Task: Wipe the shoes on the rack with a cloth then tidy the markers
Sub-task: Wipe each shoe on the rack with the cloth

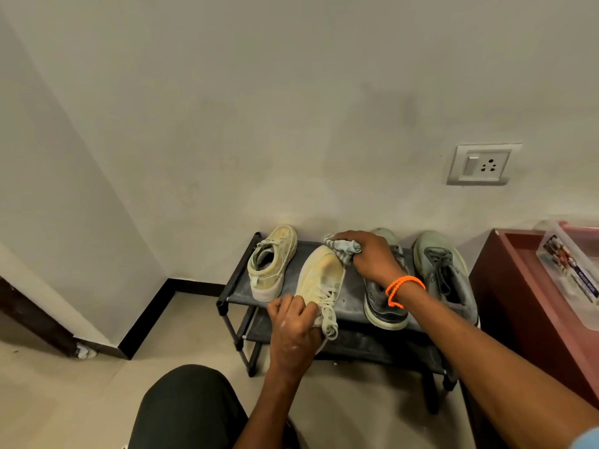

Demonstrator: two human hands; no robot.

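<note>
Cream sneaker (pixel 319 280) lies tilted on the black rack (pixel 353 306), its heel gripped by the left hand (pixel 296 328) at the rack's front edge. Right hand (pixel 366 257) clutches a grey cloth (pixel 342 247) against the toe. Grey shoes (pixel 444 273) crowd just right of it; left of the hands, bare floor (pixel 81 400).

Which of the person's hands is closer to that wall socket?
Right. The right hand, gripping a cloth at the toe of the pale shoe, is below and left of the wall socket. The left hand holds the shoe's heel end, lower and farther left.
</note>
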